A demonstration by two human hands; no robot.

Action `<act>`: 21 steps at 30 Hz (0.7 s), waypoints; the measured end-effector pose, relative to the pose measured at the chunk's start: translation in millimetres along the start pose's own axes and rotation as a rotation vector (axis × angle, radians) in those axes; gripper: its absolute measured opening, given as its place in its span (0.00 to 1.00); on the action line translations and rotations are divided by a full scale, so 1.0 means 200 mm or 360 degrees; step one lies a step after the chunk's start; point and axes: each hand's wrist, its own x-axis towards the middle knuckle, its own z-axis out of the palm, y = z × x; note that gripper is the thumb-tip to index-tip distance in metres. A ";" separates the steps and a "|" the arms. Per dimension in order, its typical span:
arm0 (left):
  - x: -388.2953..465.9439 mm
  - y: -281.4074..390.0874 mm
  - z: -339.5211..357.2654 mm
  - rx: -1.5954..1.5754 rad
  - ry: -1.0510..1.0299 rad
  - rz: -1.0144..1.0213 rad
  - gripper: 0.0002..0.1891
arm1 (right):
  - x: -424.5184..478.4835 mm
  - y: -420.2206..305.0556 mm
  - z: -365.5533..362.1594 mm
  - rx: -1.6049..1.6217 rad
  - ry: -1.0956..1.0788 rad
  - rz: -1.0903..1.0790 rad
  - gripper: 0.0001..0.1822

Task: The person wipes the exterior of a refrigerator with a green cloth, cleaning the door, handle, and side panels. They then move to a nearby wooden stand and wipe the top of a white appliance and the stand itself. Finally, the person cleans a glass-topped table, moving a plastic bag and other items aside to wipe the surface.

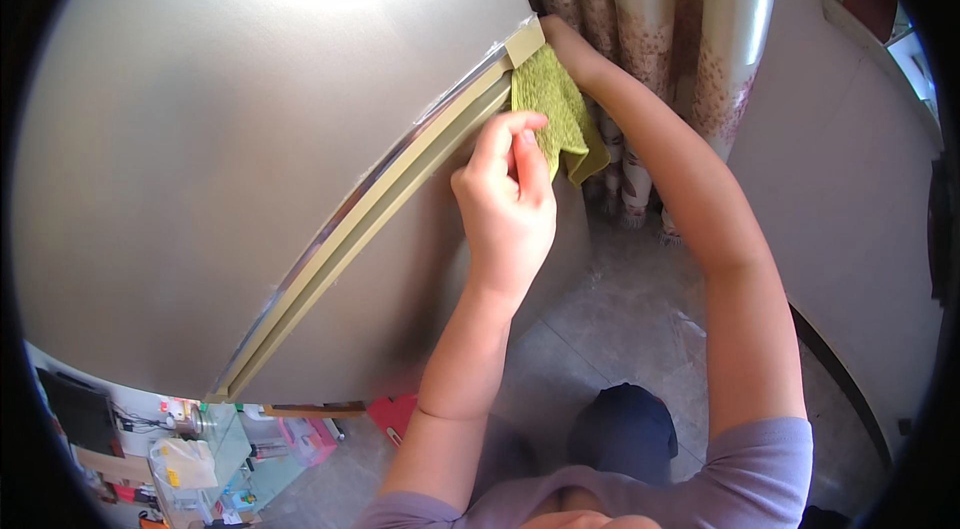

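A green terry cloth (551, 98) hangs at the right end of the gap between two metallic refrigerator doors (187, 154). Its lower corners dangle loose. My left hand (506, 206) has thumb and forefinger pinched at the cloth's near edge, in front of the lower door. At the far corner, my right hand (561, 34) reaches around the refrigerator's side, just above the cloth. Its fingers are hidden behind the corner, so its grip does not show. A beige door trim (375, 218) runs diagonally down to the left, with torn clear film along its upper edge.
Long patterned curtains (652, 41) hang close behind my right forearm. A pale wall (840, 176) rises at the right above the grey tiled floor (645, 289). At lower left stand a glass shelf unit (229, 439) with assorted items, a pink bin (311, 443) and a red object (394, 416).
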 end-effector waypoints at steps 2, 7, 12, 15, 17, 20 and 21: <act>-0.07 0.01 -0.01 -0.0101 -0.0004 -0.0039 0.06 | -0.02 0.00 -0.04 -0.0057 0.0020 0.0038 0.08; -0.24 -0.05 -0.02 -0.0261 0.0039 -0.0207 0.07 | 0.02 -0.22 0.01 -0.0085 0.0115 -0.0058 0.07; -0.03 0.00 0.07 -0.0426 0.0065 -0.0215 0.09 | 0.08 -0.14 0.05 -0.0293 0.0220 -0.0056 0.11; -0.04 -0.01 0.10 -0.0508 0.0087 -0.0217 0.09 | 0.05 -0.01 0.08 -0.0024 0.0284 0.0281 0.11; -0.05 0.01 0.07 -0.0551 0.0076 -0.0267 0.09 | 0.00 0.07 0.03 0.0044 0.0209 0.0388 0.11; -0.10 0.01 0.01 -0.0505 0.0067 -0.0311 0.09 | -0.16 0.06 0.00 -0.0104 0.0129 0.0188 0.12; -0.13 0.02 0.01 -0.0504 0.0059 -0.0319 0.09 | -0.19 -0.01 -0.03 -0.0141 0.0227 0.0167 0.13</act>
